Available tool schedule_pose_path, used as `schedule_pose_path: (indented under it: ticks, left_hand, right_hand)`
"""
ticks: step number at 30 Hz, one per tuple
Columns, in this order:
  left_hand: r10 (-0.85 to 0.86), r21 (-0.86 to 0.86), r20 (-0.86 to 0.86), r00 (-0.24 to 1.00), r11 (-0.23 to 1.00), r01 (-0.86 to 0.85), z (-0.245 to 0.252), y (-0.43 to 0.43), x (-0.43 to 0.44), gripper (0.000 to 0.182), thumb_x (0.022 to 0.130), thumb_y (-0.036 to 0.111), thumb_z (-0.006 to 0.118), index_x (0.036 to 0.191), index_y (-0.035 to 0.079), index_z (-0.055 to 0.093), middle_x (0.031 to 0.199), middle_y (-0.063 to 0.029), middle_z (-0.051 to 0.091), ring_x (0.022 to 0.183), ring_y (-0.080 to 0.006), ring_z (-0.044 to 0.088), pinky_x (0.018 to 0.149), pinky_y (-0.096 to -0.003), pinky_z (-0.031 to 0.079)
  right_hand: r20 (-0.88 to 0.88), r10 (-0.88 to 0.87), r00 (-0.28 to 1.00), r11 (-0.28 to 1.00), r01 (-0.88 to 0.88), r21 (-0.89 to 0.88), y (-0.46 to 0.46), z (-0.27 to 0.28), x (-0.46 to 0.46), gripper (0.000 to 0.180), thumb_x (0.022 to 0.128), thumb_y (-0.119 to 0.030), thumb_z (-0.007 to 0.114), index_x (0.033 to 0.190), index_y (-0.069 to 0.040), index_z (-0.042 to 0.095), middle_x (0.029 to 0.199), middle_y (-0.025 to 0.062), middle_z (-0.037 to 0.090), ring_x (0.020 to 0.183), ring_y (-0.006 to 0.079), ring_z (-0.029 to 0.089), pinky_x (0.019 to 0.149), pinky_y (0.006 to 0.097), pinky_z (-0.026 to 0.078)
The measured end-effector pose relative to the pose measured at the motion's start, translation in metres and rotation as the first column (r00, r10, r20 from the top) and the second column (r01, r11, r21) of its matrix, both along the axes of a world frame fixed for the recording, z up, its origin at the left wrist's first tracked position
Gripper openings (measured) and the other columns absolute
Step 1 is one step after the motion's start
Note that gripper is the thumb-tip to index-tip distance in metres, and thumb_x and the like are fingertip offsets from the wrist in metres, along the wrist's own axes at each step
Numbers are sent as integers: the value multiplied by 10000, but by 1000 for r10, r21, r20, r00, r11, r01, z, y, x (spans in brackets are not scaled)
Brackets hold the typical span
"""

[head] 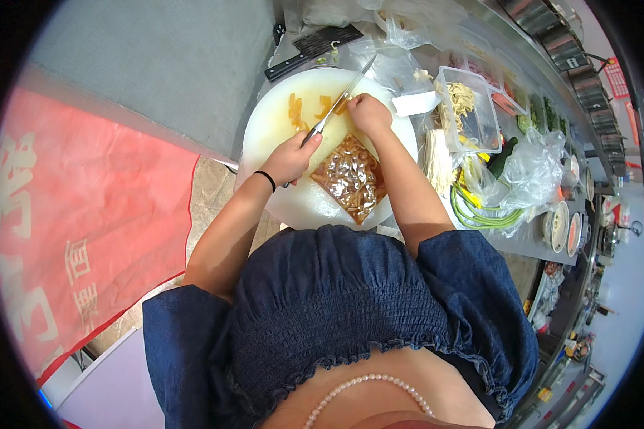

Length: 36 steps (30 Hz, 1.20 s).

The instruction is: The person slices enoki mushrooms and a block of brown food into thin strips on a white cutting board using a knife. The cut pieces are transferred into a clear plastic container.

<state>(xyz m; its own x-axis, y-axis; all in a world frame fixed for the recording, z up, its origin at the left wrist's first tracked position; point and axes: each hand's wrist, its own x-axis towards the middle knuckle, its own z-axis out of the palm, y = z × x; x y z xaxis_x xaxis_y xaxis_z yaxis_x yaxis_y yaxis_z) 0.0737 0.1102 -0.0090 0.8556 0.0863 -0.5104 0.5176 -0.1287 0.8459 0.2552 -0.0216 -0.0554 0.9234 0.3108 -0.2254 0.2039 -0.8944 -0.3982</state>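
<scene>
My left hand grips the dark handle of a kitchen knife, its long blade slanting up and right over a round white cutting board. My right hand is curled, with its fingertips on an orange-yellow food piece beside the blade. Flat orange-yellow strips and a curved piece lie on the board left of the knife. Nearer my body rests a sealed clear pouch of brown sauce with sliced pieces, partly under my right forearm.
A black cleaver lies beyond the board. To the right are a clear plastic tub, pale dried noodles, long green beans, a plastic bag and bowls. A grey wall stands left.
</scene>
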Motion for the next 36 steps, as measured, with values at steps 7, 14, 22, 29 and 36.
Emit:
schedule_pose_path:
  ticks: [7,14,22,29,36]
  left_hand:
    - [209,-302,293,933,946,-117,-4,4,-47,304,1028,327,362,1000,46,473,564,-12,444,387,-89,399,379,-238,348]
    - [417,-399,159,895,856,-328,13,8,-137,266,1031,310,347,1052,66,452,551,-14,419,379,-99,378,361,-240,324]
    - [530,-398,182,828,810,-430,8,5,-187,373,1017,419,347,1046,56,428,568,-21,400,378,-114,354,373,-256,342]
    - [473,-375,178,863,843,-385,7,13,-195,318,1031,362,354,1039,59,449,565,-19,393,387,-113,353,376,-258,335]
    - [453,-384,150,879,846,-371,6,13,-201,322,1033,368,346,1026,64,451,551,-21,393,388,-114,359,383,-258,346]
  right_hand:
    - [-13,-17,1000,993,19,120,-2,0,6,401,861,-386,518,1116,-108,656,1054,155,674,992,313,637,864,404,495]
    - [-1,172,985,973,-170,156,41,5,-17,472,828,-326,546,1233,-90,598,1255,222,535,1122,370,560,959,409,458]
    - [-61,330,942,921,-307,240,50,8,-28,472,786,-233,606,1239,-102,607,1118,164,646,1031,306,622,920,365,484]
    - [-38,140,989,952,-124,280,-15,23,-35,516,755,-302,683,1233,-117,619,1108,150,660,1019,285,632,890,352,494]
    - [-70,204,976,979,-203,27,-50,26,-84,823,606,-516,795,1243,-39,588,1148,200,637,1046,310,621,909,373,490]
